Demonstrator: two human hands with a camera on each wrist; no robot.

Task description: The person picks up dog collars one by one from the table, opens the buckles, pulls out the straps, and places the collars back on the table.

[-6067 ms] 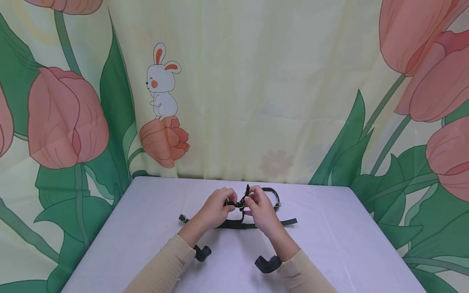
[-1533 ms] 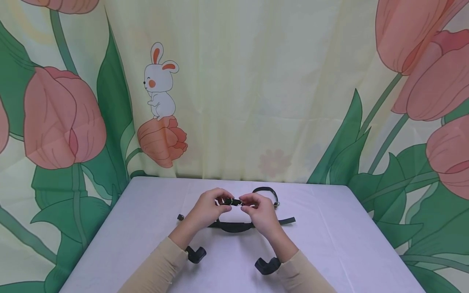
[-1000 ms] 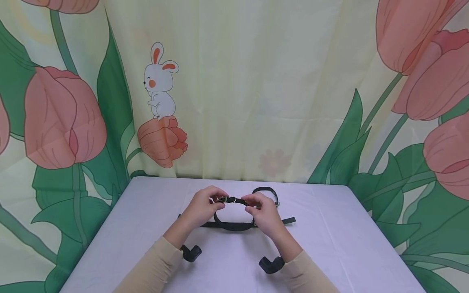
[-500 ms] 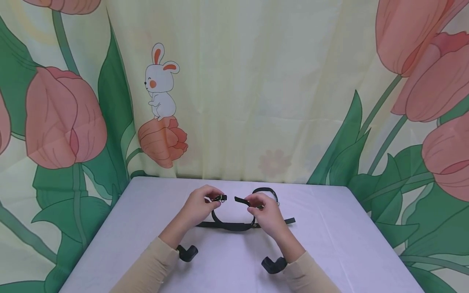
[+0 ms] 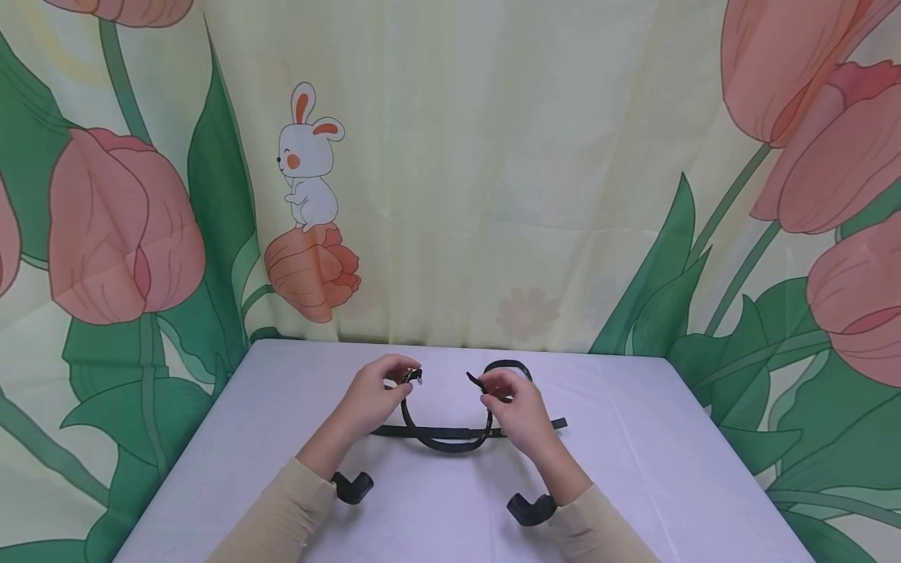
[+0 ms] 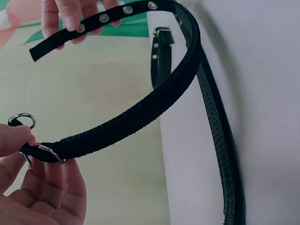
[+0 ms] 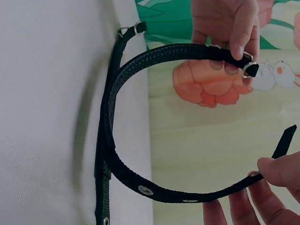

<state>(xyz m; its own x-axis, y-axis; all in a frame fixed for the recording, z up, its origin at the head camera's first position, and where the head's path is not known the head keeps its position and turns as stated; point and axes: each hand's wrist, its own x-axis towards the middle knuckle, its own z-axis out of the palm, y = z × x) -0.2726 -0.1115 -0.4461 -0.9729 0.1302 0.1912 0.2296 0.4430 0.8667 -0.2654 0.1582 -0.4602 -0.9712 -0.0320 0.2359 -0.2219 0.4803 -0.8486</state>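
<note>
A black collar (image 5: 450,447) hangs as an open U between both hands. My left hand (image 5: 373,395) pinches its buckle end between thumb and fingers; in the left wrist view the metal buckle (image 6: 50,153) and a ring (image 6: 22,117) show beside the thumb. My right hand (image 5: 521,403) pinches the opposite end, a strap with metal eyelets (image 6: 104,18), its tip sticking out past the thumb. The two ends stand apart. In the right wrist view the collar's quilted inner side faces the camera, and the right fingers (image 7: 243,206) lie under the strap.
Behind the held collar, a second black collar (image 5: 556,424) lies stretched straight across the white table (image 5: 633,469). A third black collar (image 5: 508,363), buckled into a loop, lies at the back right. A printed curtain (image 5: 450,195) hangs behind the table's far edge.
Earlier both hands were together at the buckle. The strap end has come out of the buckle, and the hands have moved apart, the left one leftward, so the collar now hangs open.
</note>
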